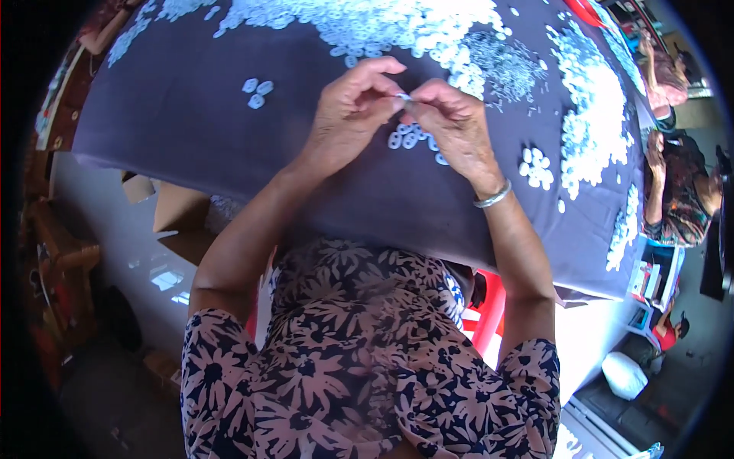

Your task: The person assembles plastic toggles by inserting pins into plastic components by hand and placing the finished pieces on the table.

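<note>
My left hand (350, 111) and my right hand (457, 130) meet over the dark tablecloth, fingertips pinched around one small whitish plastic piece (403, 97). Its exact shape is mostly covered by the fingers. Several white oval ring-like pieces (410, 139) lie just below the pinch, some partly hidden by my right hand. Further left, three similar oval pieces (257, 92) sit close together. To the right of my right wrist is a small cluster of smooth white pieces (536, 168).
A broad heap of white pieces (329, 24) spreads along the far side, beside a pile of tiny metallic-looking parts (505, 65). Another white heap (592, 107) runs down the right. A red container (585, 11) stands at far right. Other people sit nearby; a cardboard box (180, 206) is below left.
</note>
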Action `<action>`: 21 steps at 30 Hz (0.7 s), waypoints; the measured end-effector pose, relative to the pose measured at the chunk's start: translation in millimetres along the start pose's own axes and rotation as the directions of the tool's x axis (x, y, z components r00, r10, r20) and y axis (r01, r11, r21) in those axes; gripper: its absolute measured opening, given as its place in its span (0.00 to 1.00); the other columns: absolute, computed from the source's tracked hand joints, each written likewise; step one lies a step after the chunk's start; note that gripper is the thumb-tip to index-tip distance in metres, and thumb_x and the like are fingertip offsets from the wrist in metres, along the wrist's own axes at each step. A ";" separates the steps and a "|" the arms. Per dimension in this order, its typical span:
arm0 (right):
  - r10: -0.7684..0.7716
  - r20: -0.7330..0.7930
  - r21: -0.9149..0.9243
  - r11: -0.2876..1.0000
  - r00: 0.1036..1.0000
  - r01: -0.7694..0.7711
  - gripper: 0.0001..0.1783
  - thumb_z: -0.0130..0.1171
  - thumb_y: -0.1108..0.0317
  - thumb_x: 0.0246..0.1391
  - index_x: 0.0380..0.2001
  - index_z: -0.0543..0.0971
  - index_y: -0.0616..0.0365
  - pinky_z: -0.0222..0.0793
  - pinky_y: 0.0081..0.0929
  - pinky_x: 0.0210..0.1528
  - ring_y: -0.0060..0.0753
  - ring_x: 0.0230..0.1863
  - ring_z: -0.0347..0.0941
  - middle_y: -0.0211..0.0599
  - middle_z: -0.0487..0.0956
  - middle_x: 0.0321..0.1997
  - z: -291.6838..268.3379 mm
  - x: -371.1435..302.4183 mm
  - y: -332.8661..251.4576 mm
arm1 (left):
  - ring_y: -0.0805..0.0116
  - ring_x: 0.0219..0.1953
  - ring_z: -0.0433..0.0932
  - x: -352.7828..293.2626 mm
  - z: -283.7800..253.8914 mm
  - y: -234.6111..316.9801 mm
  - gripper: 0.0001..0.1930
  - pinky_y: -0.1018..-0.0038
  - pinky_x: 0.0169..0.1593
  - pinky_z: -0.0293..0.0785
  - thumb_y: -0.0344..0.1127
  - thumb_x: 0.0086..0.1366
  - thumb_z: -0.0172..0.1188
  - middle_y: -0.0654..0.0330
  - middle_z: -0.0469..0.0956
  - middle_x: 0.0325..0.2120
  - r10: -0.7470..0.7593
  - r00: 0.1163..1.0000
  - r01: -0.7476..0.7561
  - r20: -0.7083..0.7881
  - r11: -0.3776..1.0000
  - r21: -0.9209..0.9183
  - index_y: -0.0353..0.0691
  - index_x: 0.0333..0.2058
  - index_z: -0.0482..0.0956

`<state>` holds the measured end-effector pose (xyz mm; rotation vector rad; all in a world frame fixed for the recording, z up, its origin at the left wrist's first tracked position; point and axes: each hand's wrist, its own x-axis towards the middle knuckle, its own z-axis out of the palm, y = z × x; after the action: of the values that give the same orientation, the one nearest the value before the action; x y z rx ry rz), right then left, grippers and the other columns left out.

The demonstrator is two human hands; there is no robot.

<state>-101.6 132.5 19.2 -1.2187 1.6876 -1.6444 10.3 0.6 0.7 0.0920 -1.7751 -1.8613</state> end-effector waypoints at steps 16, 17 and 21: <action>0.165 0.114 -0.378 0.919 0.980 -0.111 0.06 0.65 0.73 0.48 0.31 0.80 0.60 0.68 0.15 0.34 0.15 0.28 0.69 0.24 0.77 0.28 -107.7 3.7 9.7 | 0.84 0.29 0.69 1.6 -0.7 -10.3 0.16 0.85 0.31 0.68 0.24 0.61 0.57 0.68 0.74 0.29 0.036 0.998 -0.021 -0.056 0.970 0.243 0.41 0.48 0.71; 0.164 0.117 -0.379 0.919 0.980 -0.108 0.06 0.65 0.73 0.48 0.31 0.80 0.60 0.68 0.15 0.34 0.15 0.28 0.69 0.24 0.77 0.28 -106.6 2.9 8.2 | 0.84 0.29 0.69 0.9 -0.5 -11.0 0.16 0.85 0.31 0.68 0.24 0.61 0.57 0.68 0.74 0.29 0.037 0.998 -0.022 -0.059 0.969 0.244 0.41 0.48 0.71; 0.199 0.105 -0.511 0.851 0.974 -0.118 0.04 0.64 0.73 0.48 0.29 0.80 0.60 0.66 0.13 0.33 0.12 0.29 0.67 0.21 0.75 0.27 -99.8 3.1 8.8 | 0.82 0.30 0.70 1.8 0.5 -9.4 0.16 0.83 0.34 0.68 0.24 0.60 0.57 0.66 0.75 0.29 0.003 0.995 0.021 -0.099 0.969 0.248 0.40 0.48 0.70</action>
<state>-188.7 181.4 27.4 -1.3480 2.1274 -1.0046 5.3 -0.1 -7.5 0.2823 -1.9321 -1.6024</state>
